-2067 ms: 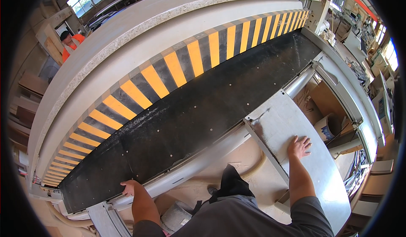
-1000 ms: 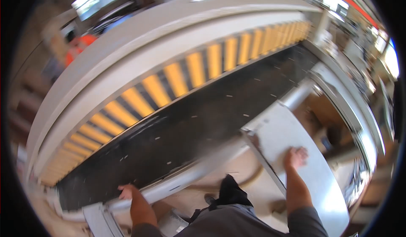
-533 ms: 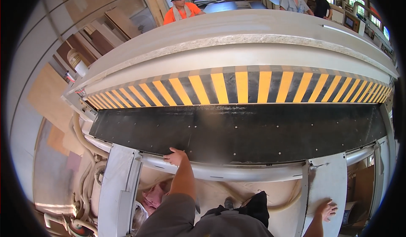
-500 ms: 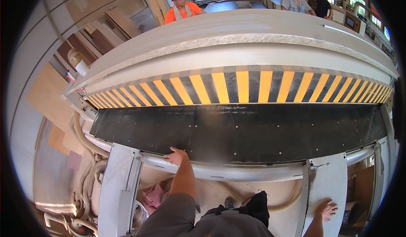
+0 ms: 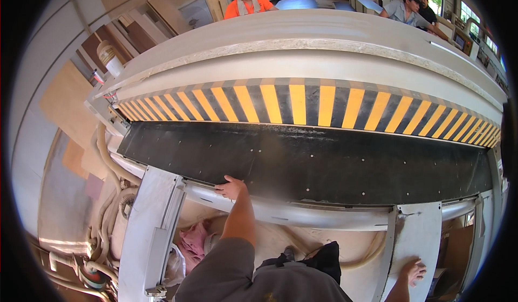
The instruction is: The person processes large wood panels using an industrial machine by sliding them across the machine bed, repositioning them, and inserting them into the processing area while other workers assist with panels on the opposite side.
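Loosely, the left hand (image 5: 232, 187) rests at the front edge of a long black bed (image 5: 334, 164), its fingers pointing left along that edge; whether they curl under it and grip, I cannot tell. The right hand (image 5: 414, 272) is unclenched, its fingers a little spread, lying on a pale metal panel (image 5: 413, 232) and holding nothing visible.

The black bed stretches nearly the full width of the view, just ahead of the person. Its surface is dark and flat, dotted with small pale round marks and streaked with whitish scuffs near the middle of its far edge. The right-hand panel juts from its front toward the person, light grey with a dark smudge near the bed end; a similar panel (image 5: 154, 199) juts out on the left. A silvery rail (image 5: 302, 214) runs beneath the front edge.

Beyond the bed stands a band of yellow and black stripes (image 5: 297, 105), and above it a broad pale top (image 5: 302, 27) with a rough, speckled edge. Pink cloth (image 5: 194, 242) lies below, beside the left panel; beige hoses (image 5: 105, 156) coil farther left. A co-worker in orange (image 5: 245, 2) and two others (image 5: 413, 13) are across the machine.
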The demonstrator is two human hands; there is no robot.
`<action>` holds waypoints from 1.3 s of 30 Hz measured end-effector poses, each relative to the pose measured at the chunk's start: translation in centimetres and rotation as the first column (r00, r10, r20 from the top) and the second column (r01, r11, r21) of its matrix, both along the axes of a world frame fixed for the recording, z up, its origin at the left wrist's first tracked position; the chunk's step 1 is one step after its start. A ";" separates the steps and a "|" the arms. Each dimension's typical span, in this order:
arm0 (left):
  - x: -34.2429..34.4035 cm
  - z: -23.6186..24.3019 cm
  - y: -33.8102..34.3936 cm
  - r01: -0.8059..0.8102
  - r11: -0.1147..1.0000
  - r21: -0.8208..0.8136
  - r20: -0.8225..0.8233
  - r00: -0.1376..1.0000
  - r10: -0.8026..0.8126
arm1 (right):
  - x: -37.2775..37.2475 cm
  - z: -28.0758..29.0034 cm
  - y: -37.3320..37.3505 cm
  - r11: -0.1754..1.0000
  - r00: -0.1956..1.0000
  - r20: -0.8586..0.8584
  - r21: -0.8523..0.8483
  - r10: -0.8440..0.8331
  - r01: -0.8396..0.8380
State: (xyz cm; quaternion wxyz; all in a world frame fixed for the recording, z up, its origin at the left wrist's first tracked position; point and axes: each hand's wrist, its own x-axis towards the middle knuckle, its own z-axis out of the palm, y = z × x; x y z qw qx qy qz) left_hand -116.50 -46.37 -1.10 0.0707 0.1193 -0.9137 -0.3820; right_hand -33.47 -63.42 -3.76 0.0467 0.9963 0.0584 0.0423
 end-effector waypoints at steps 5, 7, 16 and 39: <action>0.7 0.7 -0.4 0.007 1.000 -0.020 0.008 1.000 -0.007 | -0.1 0.4 -0.1 1.000 1.000 -0.004 0.009 0.018 -0.018; 1.3 0.6 -0.3 0.003 1.000 0.006 0.023 1.000 -0.004 | 1.5 -0.6 -0.4 0.999 0.998 0.065 0.031 0.019 -0.021; 0.3 2.6 -0.2 0.030 0.999 0.013 -0.024 0.999 -0.029 | 0.3 1.2 -0.4 0.984 0.979 0.098 0.009 0.177 -0.179; -0.5 0.9 -19.9 0.915 0.369 0.160 0.165 0.344 -0.924 | -6.3 8.0 -3.2 0.458 0.681 0.307 0.553 0.665 -0.696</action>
